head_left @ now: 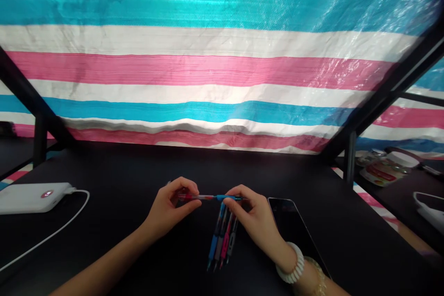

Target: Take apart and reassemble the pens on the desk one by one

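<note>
Between my two hands a slim pen stretches level above the black table. My left hand (176, 201) pinches its red, clear end. At the other end, my right hand (251, 210) holds the blue part (222, 197) between thumb and fingers. Just below lie several pens side by side, tips toward me: a blue pen (212, 246), a grey pen (218, 247), a pink pen (225, 243) and another grey pen (231, 243) nearest my right hand. Their upper ends lie close under my right fingers. White and pale beaded bracelets circle my right wrist.
A phone (294, 226) lies right of the pens, partly behind my right arm. On the left a white power bank (31, 199) trails a white cable (69, 224). Striped sheeting (208, 69) and slanted black bars rise behind the black table (138, 166). A jar (385, 169) stands far right.
</note>
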`<state>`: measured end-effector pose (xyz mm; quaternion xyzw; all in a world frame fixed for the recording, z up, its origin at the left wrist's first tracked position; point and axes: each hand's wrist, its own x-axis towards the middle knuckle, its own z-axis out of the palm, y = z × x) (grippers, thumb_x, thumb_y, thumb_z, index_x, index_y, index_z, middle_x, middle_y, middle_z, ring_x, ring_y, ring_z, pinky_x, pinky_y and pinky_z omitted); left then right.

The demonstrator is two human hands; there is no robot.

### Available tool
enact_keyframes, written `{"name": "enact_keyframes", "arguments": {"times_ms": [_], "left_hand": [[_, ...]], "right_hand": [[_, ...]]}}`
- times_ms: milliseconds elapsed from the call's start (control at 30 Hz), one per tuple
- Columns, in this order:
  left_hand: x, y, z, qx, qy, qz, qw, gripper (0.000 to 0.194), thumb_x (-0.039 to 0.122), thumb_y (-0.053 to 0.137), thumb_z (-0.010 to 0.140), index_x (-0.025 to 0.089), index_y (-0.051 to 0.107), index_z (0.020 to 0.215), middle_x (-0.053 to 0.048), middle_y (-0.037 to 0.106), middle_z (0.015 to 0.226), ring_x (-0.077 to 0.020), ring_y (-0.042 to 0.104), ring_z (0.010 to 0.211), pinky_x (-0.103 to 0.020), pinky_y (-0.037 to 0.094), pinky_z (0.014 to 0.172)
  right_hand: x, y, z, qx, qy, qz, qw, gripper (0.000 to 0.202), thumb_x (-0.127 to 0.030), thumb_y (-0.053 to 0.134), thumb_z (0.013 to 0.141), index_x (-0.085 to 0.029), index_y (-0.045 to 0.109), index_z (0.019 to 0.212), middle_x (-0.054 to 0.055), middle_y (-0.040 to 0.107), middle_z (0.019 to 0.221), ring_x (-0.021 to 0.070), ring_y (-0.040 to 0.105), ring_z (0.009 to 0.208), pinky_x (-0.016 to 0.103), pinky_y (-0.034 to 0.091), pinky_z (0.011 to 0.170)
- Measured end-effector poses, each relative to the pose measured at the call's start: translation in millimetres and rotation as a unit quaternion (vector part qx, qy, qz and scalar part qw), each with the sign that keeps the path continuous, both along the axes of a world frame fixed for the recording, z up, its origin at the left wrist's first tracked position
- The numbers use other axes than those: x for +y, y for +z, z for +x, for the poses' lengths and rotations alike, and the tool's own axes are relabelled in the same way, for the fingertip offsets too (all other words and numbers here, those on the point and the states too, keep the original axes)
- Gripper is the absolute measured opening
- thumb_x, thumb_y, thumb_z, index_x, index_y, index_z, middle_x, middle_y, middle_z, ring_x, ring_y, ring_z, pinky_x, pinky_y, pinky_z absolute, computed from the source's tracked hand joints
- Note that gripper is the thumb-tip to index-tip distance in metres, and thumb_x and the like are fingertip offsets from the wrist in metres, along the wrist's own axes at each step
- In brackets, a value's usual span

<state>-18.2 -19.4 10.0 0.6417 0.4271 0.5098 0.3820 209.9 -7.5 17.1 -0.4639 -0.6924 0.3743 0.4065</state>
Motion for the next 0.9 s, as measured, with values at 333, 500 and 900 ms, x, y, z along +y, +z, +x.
{"name": "enact_keyframes", "arguments": {"times_ms": [333,500,900], "left_hand": [[2.9,0.5,0.2,0.025,0.04,0.002,0.999,0.013,0.021,0.074,0.077,0.018,0.063,0.083,-0.001,0.064,0.087,-0.0148,0.064,0.079,-0.026,0.053,0.074],[4.2,-0.3,-1.9,0.011,0.058,0.001,0.998,0.013,0.022,0.075,0.077,0.018,0.065,0.084,-0.002,0.064,0.087,-0.0152,0.063,0.079,-0.026,0.051,0.072],[5.1,-3.5,-3.5,0.007,0.027,0.004,1.0,0.013,0.02,0.076,0.077,0.019,0.064,0.083,-0.001,0.063,0.086,-0.0143,0.062,0.079,-0.025,0.05,0.073]], "right_hand": [[-10.9,8.1,2.7,-0.067,0.051,0.012,0.996,0.021,-0.028,0.038,0.102,-0.022,0.048,0.12,0.002,0.058,0.09,0.0153,0.052,0.07,0.028,0.044,0.067],[-8.3,1.4,0.5,-0.023,0.085,0.006,0.996,0.013,-0.024,0.029,0.103,-0.023,0.039,0.112,0.002,0.059,0.089,0.0143,0.051,0.065,0.027,0.043,0.062],[-2.5,-1.3,3.4,-0.04,0.043,0.005,0.998,0.04,-0.043,0.037,0.104,-0.022,0.047,0.071,-0.001,0.058,0.059,0.0135,0.052,0.053,0.026,0.038,0.057]]}}
